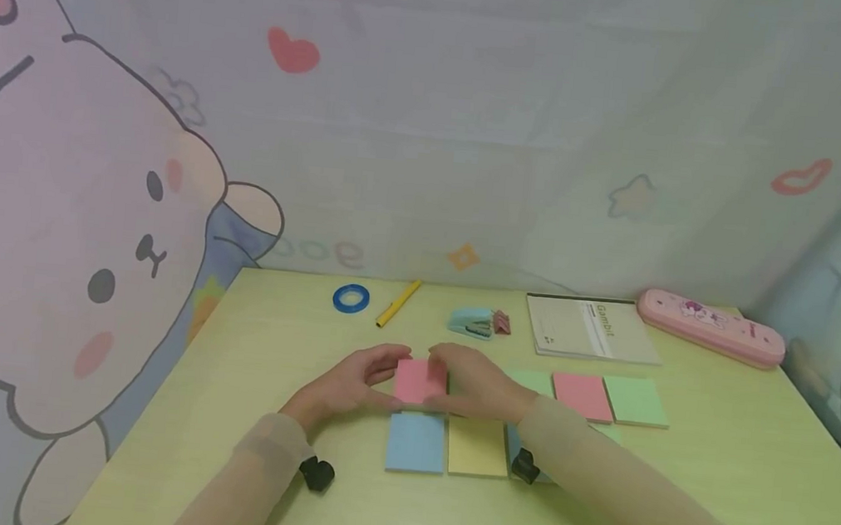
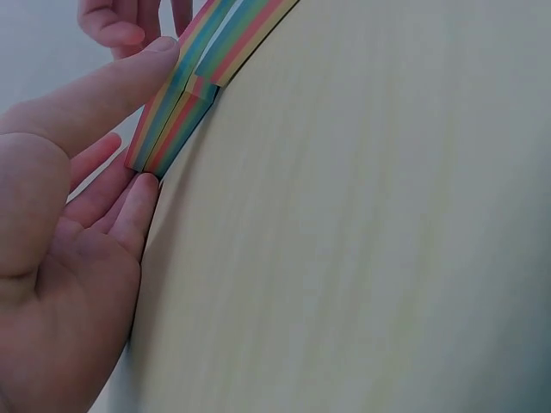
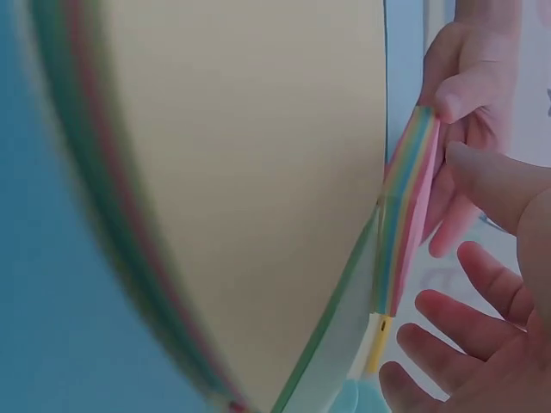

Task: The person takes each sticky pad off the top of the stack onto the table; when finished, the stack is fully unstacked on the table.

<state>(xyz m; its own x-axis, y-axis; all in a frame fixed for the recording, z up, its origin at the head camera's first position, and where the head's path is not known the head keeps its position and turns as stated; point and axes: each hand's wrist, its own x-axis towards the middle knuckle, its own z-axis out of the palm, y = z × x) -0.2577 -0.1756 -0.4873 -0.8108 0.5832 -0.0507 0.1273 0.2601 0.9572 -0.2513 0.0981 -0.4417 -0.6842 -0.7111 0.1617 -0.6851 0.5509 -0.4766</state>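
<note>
A pink-topped sticky note pad with rainbow-striped sides lies between both hands, at the left end of the back row of pads. My left hand holds it by its left side, the thumb at the near corner and fingers along the edge. At its right side is my right hand; in the right wrist view its fingers are spread and apart from the pad, its thumb close to the pink top. Nearest in front lie a blue pad and a yellow pad. Another blue pad is mostly hidden under the right wrist.
Rightward in the back row are a green pad, a pink pad and another green pad. Behind stand blue tape, a yellow pen, a stapler, pink clips, a notebook and a pencil case.
</note>
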